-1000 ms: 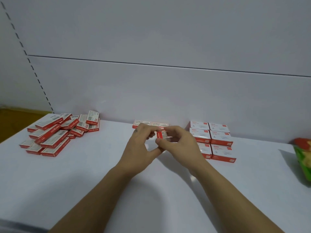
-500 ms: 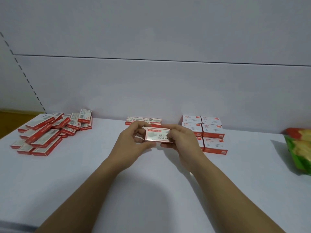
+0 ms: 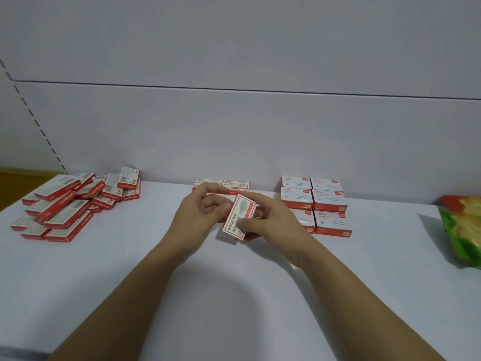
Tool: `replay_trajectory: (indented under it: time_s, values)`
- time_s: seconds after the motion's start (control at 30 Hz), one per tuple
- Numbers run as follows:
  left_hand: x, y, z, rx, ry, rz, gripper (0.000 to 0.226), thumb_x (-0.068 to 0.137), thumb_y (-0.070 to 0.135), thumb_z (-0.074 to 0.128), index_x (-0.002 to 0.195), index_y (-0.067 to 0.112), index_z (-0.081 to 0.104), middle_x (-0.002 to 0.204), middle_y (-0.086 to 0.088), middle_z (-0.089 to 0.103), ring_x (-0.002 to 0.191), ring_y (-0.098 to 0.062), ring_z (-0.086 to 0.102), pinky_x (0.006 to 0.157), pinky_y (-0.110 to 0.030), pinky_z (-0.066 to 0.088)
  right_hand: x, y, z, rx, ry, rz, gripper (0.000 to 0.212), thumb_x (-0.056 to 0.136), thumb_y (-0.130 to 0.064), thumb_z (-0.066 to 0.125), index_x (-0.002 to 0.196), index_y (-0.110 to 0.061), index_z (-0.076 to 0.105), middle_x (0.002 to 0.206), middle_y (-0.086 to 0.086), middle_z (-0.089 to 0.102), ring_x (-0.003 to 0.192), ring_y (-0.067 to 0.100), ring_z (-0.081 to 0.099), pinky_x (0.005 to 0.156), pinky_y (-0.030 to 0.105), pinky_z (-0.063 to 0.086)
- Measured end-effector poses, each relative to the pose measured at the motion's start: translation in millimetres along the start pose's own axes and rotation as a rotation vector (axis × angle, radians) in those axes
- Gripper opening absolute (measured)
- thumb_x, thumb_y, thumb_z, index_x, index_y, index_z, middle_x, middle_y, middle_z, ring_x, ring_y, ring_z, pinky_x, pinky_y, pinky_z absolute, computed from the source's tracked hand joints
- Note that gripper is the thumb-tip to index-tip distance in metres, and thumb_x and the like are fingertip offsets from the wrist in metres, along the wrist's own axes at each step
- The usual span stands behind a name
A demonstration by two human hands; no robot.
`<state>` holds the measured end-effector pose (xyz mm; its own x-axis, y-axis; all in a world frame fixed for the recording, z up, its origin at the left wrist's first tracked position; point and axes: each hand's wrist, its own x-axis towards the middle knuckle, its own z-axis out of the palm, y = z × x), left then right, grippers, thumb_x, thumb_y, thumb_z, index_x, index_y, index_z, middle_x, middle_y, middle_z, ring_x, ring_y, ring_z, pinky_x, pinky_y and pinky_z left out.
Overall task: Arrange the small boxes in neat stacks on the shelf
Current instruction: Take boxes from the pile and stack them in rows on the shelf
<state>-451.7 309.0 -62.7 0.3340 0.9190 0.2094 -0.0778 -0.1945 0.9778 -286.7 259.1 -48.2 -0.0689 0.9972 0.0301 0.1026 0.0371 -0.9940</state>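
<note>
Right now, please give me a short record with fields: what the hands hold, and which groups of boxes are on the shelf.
held box: tilted, between both hands
right hand: thumb on its face
left hand: curled fingers at its upper edge
loose pile: left, untidy
back row: two boxes against the wall
neat stacks: right of the hands
shelf: white
green packet: right edge

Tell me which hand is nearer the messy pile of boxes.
Left. Both hold a box; the left hand is right of the pile across bare shelf, the right hand farther right, beside the neat stacks.
</note>
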Motion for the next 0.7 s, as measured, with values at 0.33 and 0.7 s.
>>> replay_trajectory:
  time_s: [0.33, 0.7]
  values:
    - [-8.7, -0.8, 9.6, 0.343, -0.06, 0.093, 0.053, 0.077, 0.012, 0.078, 0.118, 0.037, 0.056, 0.107, 0.014, 0.067, 0.095, -0.007, 0.066, 0.072, -0.021, 0.056, 3.9, 4.1, 8.9, 0.201, 0.168, -0.027, 0.029, 0.1, -0.008, 0.045, 0.112, -0.016, 0.069, 0.097, 0.008, 0.075, 0.087, 0.025, 0.072, 0.07, 0.029, 0.058]
    - [8.1, 0.4, -17.5, 0.865, -0.054, 0.021, 0.037, 0.073, 0.031, 0.079, 0.102, 0.04, 0.057, 0.111, 0.018, 0.05, 0.1, -0.002, 0.052, 0.079, -0.017, 0.044, 12.6, 12.8, 18.1, -0.233, 0.249, 0.016, 0.031, 0.09, -0.017, 0.059, 0.118, -0.029, 0.062, 0.076, -0.003, 0.072, 0.069, 0.012, 0.069, 0.075, 0.043, 0.058]
